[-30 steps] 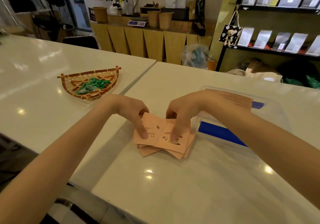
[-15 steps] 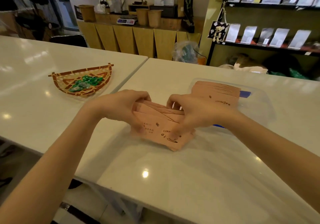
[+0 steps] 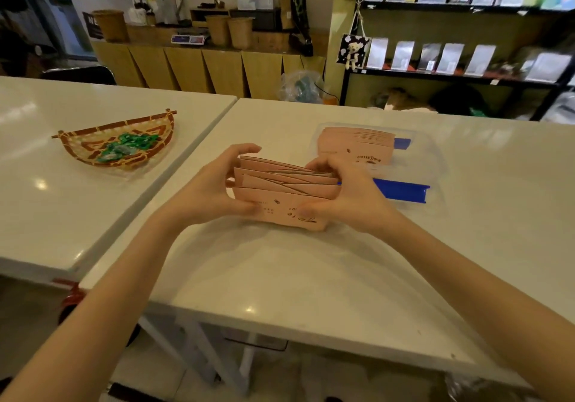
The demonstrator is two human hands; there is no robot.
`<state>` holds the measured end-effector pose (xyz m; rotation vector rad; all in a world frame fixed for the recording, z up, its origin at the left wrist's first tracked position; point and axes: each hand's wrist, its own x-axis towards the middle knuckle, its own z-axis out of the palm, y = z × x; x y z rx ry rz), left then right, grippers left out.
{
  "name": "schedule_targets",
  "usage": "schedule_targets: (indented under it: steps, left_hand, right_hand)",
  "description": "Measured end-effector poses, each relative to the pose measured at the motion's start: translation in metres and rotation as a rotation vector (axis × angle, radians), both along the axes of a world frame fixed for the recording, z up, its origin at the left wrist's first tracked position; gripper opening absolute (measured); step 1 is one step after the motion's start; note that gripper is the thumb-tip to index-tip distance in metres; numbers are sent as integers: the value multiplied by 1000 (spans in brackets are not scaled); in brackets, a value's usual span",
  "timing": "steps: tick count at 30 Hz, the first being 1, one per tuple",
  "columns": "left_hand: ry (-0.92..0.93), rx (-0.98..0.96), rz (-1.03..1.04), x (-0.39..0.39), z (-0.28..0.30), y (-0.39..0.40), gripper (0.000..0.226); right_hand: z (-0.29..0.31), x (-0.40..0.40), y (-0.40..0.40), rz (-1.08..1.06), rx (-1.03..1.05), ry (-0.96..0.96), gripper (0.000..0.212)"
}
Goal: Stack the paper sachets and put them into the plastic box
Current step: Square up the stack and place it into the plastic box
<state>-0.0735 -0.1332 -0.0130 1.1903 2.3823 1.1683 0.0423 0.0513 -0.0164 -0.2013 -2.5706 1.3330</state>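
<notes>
Sachets (image 3: 284,194) sit mid-frame, uneven, pinched between our left hand (image 3: 214,188) and right hand (image 3: 345,196) just left of the box (image 3: 435,165); we should tap the edges flush on the table (image 3: 311,271) before loading.

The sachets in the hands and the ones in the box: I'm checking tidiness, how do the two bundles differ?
The held sachets sit unevenly, edges splayed at angles; the boxed sachets line up flush. The held bundle is pinched between the left hand and right hand above the table; the other rests inside the plastic box. Both are pinkish paper with coffee print.
</notes>
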Motion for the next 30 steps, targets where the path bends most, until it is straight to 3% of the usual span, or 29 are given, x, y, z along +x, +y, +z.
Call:
schedule_targets:
  steps: [6,16,22,27,30]
  left_hand:
    - [-57,-39,24,10,-12,-3,86]
    - [-207,52,76,12,-26,-1,84]
    - [-309,179,150,17,-39,4,70]
    - [-483,358,199,24,-48,9,72]
    - [-475,434,217,25,-45,13,66]
  right_hand:
    - [-16,5,-2,-19,-4,-37,70]
    - [-28,10,-1,-48,-266,-63,84]
    - [-36,14,-14,-76,-541,42,58]
    - [-43,7,-29,-122,-580,102,57]
    - [-44,6,-32,-86,-621,103,55]
